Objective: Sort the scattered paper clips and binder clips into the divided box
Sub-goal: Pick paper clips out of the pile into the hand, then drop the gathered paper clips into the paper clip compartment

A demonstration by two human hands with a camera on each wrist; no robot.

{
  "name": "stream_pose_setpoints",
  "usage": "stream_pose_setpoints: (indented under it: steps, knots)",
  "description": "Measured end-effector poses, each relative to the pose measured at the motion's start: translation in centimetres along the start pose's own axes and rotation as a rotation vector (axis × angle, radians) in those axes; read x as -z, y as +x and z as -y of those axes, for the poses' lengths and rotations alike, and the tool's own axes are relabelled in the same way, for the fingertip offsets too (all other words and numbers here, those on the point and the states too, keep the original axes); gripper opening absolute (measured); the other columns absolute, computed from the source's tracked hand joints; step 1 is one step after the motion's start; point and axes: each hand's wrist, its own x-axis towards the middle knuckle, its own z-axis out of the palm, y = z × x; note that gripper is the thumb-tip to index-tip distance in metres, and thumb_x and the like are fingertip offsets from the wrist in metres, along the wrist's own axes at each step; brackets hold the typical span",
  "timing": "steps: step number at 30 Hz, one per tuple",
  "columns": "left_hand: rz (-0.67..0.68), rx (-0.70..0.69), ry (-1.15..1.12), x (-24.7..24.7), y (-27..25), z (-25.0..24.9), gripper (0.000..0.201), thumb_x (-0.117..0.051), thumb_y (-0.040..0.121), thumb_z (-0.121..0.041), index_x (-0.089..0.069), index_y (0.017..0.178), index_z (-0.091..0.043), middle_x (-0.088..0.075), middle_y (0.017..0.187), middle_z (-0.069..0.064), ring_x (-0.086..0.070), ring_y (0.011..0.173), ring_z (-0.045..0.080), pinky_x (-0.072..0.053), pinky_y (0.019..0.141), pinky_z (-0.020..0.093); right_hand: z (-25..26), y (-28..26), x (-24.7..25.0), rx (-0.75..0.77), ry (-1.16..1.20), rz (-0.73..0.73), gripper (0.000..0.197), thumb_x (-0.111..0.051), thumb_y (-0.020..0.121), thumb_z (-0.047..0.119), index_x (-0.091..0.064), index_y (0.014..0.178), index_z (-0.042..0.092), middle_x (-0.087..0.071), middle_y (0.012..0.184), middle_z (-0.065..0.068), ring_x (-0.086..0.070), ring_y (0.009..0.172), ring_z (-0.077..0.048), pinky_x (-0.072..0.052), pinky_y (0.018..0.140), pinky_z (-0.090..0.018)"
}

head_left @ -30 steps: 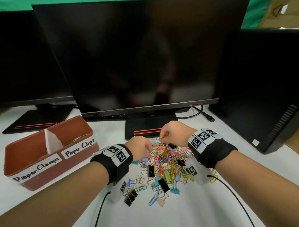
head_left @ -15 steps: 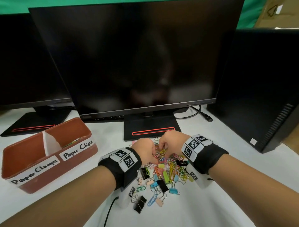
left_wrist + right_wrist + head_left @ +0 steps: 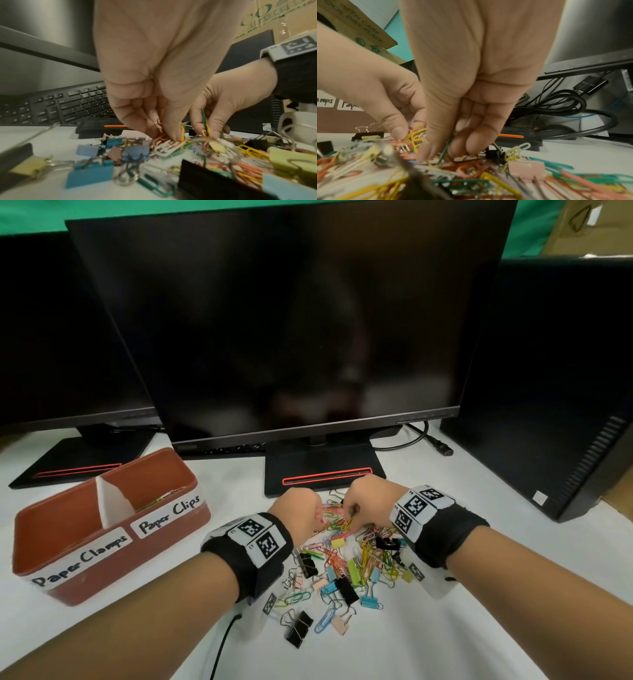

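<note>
A heap of coloured paper clips and binder clips [image 3: 346,563] lies on the white table in front of the monitor stand. My left hand [image 3: 318,523] and right hand [image 3: 349,518] meet at the heap's far edge, fingers pointing down. In the left wrist view my left hand [image 3: 171,135] pinches orange and white paper clips [image 3: 164,143]. My right hand [image 3: 443,151] pinches a green paper clip [image 3: 444,152] with others. The brown divided box [image 3: 137,563] stands to the left, labelled "Paper Clamps" and "Paper Clips". A few paper clips [image 3: 164,498] lie in its right compartment.
A large dark monitor [image 3: 291,320] and its stand base [image 3: 325,477] stand just beyond the hands. A second monitor [image 3: 51,337] is at left, a black computer tower [image 3: 548,388] at right. A keyboard [image 3: 60,105] sits under the monitor. Black cables [image 3: 565,108] trail behind.
Both hands have drawn closer together over the far edge of the heap and dipped their fingers into the paper clips. The box has not moved.
</note>
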Motion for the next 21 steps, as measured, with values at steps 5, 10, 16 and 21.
stream_pose_setpoints:
  steps: [5,10,16,21]
  knots:
    - [-0.018,0.033,-0.163,1.4,-0.3,0.2,0.015,-0.058,0.089,-0.017,-0.067,0.09,-0.006,-0.059,0.082,-0.001,-0.058,0.078,0.013,-0.05,0.073,0.023,-0.2,-1.1,1.2,0.004,0.112,-0.058,0.02,-0.071,0.08,0.023,-0.071,0.094,0.009,-0.061,0.083,0.004,-0.061,0.073,-0.012,-0.049,0.066,-0.02]
    - [-0.11,0.069,-0.404,3.8,-2.6,2.2,0.008,-0.064,0.086,-0.022,-0.067,0.087,-0.015,-0.065,0.091,0.001,-0.062,0.085,0.014,-0.055,0.074,0.027,0.9,-2.1,3.8,0.039,0.132,-0.157,0.017,-0.071,0.08,0.023,-0.071,0.092,0.01,-0.058,0.071,0.011,-0.06,0.063,-0.005,-0.043,0.057,-0.01]
    - [-0.232,0.191,-0.601,8.8,-7.0,7.2,0.008,-0.069,0.082,-0.021,-0.068,0.085,-0.013,-0.07,0.085,0.004,-0.064,0.074,0.012,-0.055,0.066,0.022,5.8,-1.5,7.2,0.161,0.213,-0.27,0.016,-0.072,0.08,0.02,-0.073,0.089,0.007,-0.057,0.06,0.016,-0.066,0.058,-0.011,-0.055,0.058,-0.015]
    - [-0.368,0.356,-0.62,12.6,-10.6,13.7,0.01,-0.07,0.081,-0.019,-0.067,0.088,-0.012,-0.071,0.081,0.015,-0.059,0.064,0.016,-0.054,0.068,0.028,12.7,2.6,9.4,0.262,0.352,-0.306,0.017,-0.075,0.077,0.022,-0.071,0.087,0.008,-0.066,0.066,0.0,-0.064,0.056,-0.011,-0.058,0.061,-0.022]
